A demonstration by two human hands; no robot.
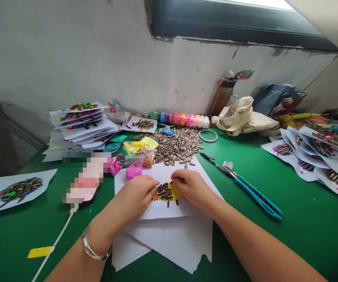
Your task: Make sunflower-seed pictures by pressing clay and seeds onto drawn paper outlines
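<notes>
A yellow clay shape (172, 192) studded with striped sunflower seeds lies on a white paper sheet (169, 207) in front of me. My left hand (136, 196) is curled, its fingertips pressed on the shape's left edge. My right hand (191, 186) is pinched at the shape's top edge, on something too small to make out. A pile of loose sunflower seeds (176, 145) lies just beyond the paper.
Small bags of coloured clay (135, 156) sit left of the seeds. A blue utility knife (254, 195) and a pen lie to the right. Stacks of finished seed pictures (82, 121) stand at back left and far right (318, 152). A bottle (223, 94), cloth bag, tape ring, green table (304, 227).
</notes>
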